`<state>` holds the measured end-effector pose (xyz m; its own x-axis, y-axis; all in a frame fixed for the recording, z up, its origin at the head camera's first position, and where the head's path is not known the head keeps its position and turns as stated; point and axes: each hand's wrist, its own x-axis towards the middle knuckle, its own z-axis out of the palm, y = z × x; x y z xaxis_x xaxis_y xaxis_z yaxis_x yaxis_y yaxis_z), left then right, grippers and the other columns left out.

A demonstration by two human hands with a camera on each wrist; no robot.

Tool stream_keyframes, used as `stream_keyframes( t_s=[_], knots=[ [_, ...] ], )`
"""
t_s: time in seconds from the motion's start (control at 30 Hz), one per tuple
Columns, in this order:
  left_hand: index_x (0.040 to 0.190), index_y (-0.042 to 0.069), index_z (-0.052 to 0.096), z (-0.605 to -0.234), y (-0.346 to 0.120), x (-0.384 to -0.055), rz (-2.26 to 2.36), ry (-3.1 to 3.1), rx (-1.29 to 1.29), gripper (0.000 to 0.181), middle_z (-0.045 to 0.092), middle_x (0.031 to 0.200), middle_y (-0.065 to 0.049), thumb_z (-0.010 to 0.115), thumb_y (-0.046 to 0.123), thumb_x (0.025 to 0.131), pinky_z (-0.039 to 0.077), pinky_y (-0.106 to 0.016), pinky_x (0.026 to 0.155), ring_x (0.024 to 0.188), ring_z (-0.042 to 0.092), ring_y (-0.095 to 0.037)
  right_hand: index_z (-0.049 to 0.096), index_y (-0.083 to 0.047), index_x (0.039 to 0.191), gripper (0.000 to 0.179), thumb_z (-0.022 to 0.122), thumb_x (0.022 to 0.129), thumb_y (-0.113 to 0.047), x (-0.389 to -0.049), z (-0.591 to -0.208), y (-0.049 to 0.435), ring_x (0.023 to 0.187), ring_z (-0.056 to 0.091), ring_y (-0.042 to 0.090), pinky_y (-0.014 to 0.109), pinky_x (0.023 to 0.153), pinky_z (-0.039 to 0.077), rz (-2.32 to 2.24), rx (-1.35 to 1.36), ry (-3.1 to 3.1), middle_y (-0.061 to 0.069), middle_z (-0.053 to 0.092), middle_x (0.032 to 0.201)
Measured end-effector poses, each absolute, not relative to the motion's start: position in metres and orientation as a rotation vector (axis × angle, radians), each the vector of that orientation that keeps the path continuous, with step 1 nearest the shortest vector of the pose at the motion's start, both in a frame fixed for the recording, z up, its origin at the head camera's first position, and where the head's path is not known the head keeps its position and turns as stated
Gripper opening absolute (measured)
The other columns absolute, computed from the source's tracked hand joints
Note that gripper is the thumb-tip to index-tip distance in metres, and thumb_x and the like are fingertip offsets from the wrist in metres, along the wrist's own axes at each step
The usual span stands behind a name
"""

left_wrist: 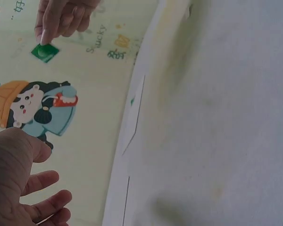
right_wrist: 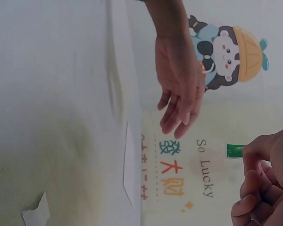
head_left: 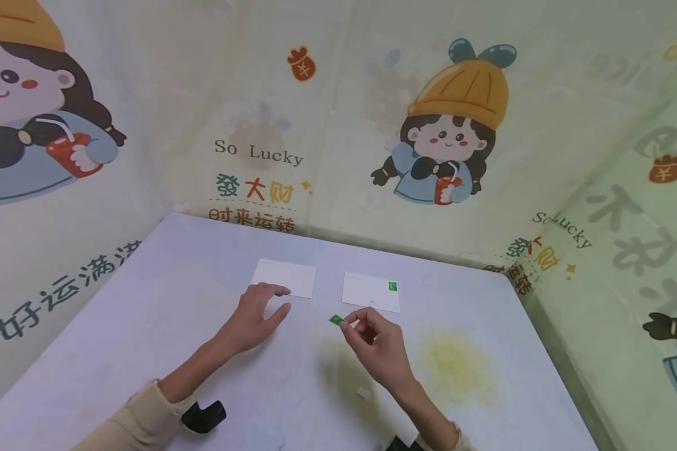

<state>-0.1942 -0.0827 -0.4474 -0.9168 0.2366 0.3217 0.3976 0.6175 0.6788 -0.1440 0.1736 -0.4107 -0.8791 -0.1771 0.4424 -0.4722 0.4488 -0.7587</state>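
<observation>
Between thumb and forefinger my right hand (head_left: 379,347) pinches a small green stamp (head_left: 336,320), held above the table. The same green stamp (left_wrist: 45,52) shows in the left wrist view, and its edge (right_wrist: 234,150) in the right wrist view. My left hand (head_left: 257,317) is held over the near edge of a plain white envelope or card (head_left: 284,275), fingers spread and relaxed, holding nothing. To the right lies a second white envelope or card (head_left: 369,292) with a green stamp (head_left: 392,286) at its upper right corner.
A torn scrap of white paper (head_left: 363,394) lies on the white table (head_left: 271,401) near my right forearm; the scrap (right_wrist: 36,214) also shows in the right wrist view. A yellowish stain (head_left: 457,366) marks the tabletop. Printed cloth walls (head_left: 338,125) surround the table's far sides.
</observation>
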Motion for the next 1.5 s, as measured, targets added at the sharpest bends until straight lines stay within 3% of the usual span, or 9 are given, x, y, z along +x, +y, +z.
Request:
stream_keyframes(
  t_s=[0.23,0.5,0.7,0.93,1.2,1.5],
  knots=[
    [0.111,0.016,0.062,-0.439,-0.07,-0.174,-1.313,-2.617,-0.574,0.02,0.059,0.105,0.006,0.062,0.026,0.093,0.047,-0.042,0.087,0.106,0.049,-0.016,0.065,-0.017,0.092,0.008,0.069,0.087,-0.013,-0.138,-0.411,0.173,0.05,0.04,-0.001,0.013,0.045,0.037,1.098,0.703,-2.315,-0.01,0.052,0.06],
    [0.098,0.022,0.064,-0.427,-0.056,-0.158,-1.428,-2.58,-0.59,0.009,0.059,0.09,0.016,0.061,0.029,0.094,0.049,-0.037,0.081,0.091,0.052,-0.007,0.068,-0.015,0.091,0.009,0.072,0.083,-0.012,-0.135,-0.409,0.169,0.05,0.037,-0.001,0.008,0.046,0.033,0.818,0.739,-2.251,-0.011,0.049,0.057],
    [0.096,0.025,0.066,-0.424,-0.043,-0.144,-1.562,-2.533,-0.536,0.009,0.06,0.086,0.018,0.061,0.031,0.094,0.047,-0.037,0.078,0.088,0.054,-0.007,0.071,-0.013,0.09,0.01,0.072,0.081,-0.012,-0.131,-0.409,0.166,0.048,0.04,0.001,0.007,0.047,0.035,0.656,0.757,-2.193,-0.01,0.052,0.057],
    [0.096,0.027,0.064,-0.423,-0.031,-0.133,-1.72,-2.449,-0.544,0.01,0.062,0.081,0.018,0.058,0.036,0.095,0.046,-0.028,0.069,0.08,0.058,-0.004,0.071,-0.011,0.089,0.01,0.071,0.079,-0.011,-0.129,-0.409,0.163,0.046,0.044,0.002,0.01,0.046,0.039,0.531,0.791,-2.091,-0.007,0.058,0.058],
    [0.098,0.026,0.063,-0.422,-0.024,-0.127,-1.827,-2.405,-0.535,0.014,0.066,0.081,0.009,0.057,0.038,0.096,0.045,-0.031,0.074,0.082,0.06,-0.007,0.07,-0.009,0.086,0.007,0.063,0.084,-0.011,-0.126,-0.41,0.16,0.046,0.048,0.003,0.012,0.046,0.041,0.456,0.834,-2.032,-0.004,0.061,0.06],
    [0.098,0.026,0.062,-0.42,-0.019,-0.126,-1.865,-2.358,-0.537,0.006,0.065,0.077,0.013,0.059,0.03,0.095,0.046,-0.031,0.075,0.08,0.062,-0.006,0.07,-0.008,0.084,0.018,0.055,0.09,-0.014,-0.124,-0.411,0.157,0.045,0.046,0.004,0.012,0.044,0.039,0.359,0.848,-1.96,-0.004,0.06,0.058]
  ],
)
